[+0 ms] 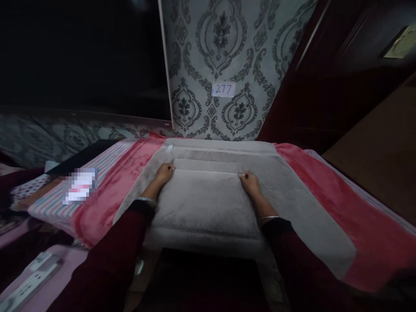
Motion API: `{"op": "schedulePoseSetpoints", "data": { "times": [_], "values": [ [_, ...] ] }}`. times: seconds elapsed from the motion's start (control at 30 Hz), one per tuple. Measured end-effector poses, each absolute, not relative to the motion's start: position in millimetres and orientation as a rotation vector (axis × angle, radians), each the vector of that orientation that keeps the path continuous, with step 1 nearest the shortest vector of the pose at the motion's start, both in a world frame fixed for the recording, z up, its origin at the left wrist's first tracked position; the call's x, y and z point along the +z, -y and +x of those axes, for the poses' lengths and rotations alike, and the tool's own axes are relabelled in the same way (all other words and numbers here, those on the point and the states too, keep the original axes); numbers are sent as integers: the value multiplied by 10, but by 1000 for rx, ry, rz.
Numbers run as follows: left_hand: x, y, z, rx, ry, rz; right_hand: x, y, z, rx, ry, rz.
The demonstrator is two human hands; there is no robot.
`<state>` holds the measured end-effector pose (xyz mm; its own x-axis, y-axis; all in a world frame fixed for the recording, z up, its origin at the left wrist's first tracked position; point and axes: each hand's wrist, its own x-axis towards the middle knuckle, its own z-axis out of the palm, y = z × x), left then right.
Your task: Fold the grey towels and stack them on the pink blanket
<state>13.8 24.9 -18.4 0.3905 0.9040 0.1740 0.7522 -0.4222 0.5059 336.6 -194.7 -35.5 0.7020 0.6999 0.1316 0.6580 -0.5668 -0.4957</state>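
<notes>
Two hands hold the far edge of a folded grey plush cloth (208, 201). Left hand (165, 172): grip pinched closed on the far left corner. Right hand (250, 182): grip pinched closed on the far right corner. The folded cloth lies between the forearms, on a larger grey cloth (292, 199). Red plush fabric (367, 234) shows along both sides; striped fabric (112, 161) lies farther left.

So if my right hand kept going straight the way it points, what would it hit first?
Most likely more of the grey cloth, which your right hand pinches; beyond it stands the patterned wall. Depth is unclear.
</notes>
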Motion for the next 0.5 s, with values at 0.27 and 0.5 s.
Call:
{"op": "schedulePoseSetpoints", "data": {
  "times": [0.27,0.5],
  "values": [
    [-99,-18,85,644,-1439,2318,-193,2095,3131,-27,1244,-2411],
    [-248,544,52,313,-856,2825,-318,2252,2576,-21,1878,-2288]
  ]
}}
